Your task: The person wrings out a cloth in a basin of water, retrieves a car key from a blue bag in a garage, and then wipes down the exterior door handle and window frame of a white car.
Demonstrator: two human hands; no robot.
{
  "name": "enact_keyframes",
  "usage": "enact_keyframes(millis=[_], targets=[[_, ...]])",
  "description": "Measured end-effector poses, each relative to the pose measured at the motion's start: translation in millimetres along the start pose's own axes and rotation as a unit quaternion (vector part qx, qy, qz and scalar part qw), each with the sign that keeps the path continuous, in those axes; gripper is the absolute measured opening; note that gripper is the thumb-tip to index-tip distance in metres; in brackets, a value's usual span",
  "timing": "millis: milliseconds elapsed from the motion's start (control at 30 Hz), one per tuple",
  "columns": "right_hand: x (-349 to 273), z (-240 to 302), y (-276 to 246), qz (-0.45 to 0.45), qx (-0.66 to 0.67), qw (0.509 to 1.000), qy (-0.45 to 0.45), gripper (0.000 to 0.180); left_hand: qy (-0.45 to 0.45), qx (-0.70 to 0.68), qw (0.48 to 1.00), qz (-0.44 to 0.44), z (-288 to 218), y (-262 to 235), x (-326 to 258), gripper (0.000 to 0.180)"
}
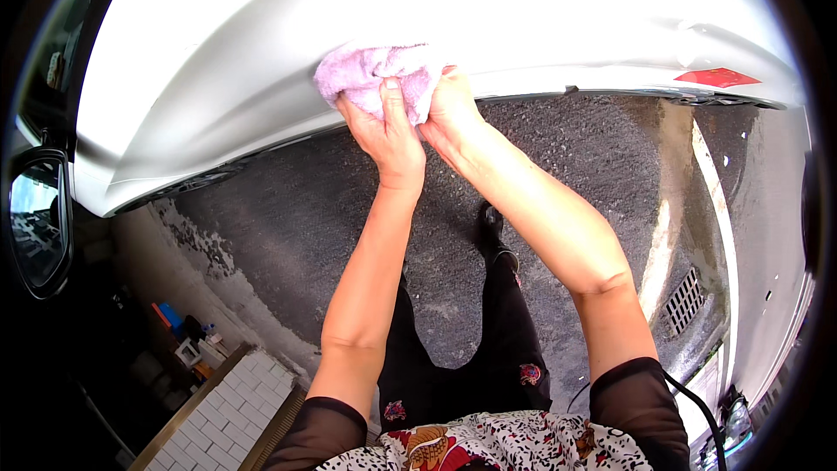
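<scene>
A bunched pink cloth (370, 70) is held between both hands, right beside the white car (261, 26); whether it presses on the paint I cannot tell. My left hand (388, 139) grips the cloth from below, its thumb laid over the front. On the other side, my right hand (455, 113) has its fingers closed round the cloth's right edge, partly hidden behind it. Both arms reach forward from the lower edge of the view.
The car's black side mirror (39, 222) juts out at far left, and a red light (719, 78) sits at its right end. Dark asphalt (558, 148) lies below. A metal drain grate (684, 301) is at right, a white tiled ledge (222, 410) at lower left.
</scene>
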State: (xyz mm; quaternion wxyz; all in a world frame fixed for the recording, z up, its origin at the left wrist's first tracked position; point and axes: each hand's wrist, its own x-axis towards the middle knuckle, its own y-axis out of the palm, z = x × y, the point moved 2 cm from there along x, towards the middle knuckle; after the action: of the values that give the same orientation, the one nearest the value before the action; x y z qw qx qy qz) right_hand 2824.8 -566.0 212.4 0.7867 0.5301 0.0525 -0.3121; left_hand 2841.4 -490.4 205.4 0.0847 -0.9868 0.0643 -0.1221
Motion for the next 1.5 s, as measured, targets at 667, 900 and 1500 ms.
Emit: enact_keyframes(millis=[667, 900, 1500], targets=[[28.6, -43.9, -12.9, -0.121, -0.093, 0.986, -0.072, 0.013, 0.142, 0.171, 0.975, 0.022, 24.7, -31.3, 20.8, 0.028], [71.4, -92.5, -114.9, -0.247, -0.166, 0.953, -0.048, 0.021, -0.104, 0.286, 0.936, 0.175, 96.9, -12.4, 10.7, 0.031], [46.3, -80.7, -67.8, -0.081, -0.613, 0.691, -0.376, 0.012, 0.006, 0.377, 0.911, 0.167, 94.2, -31.2, 10.2, 0.025]])
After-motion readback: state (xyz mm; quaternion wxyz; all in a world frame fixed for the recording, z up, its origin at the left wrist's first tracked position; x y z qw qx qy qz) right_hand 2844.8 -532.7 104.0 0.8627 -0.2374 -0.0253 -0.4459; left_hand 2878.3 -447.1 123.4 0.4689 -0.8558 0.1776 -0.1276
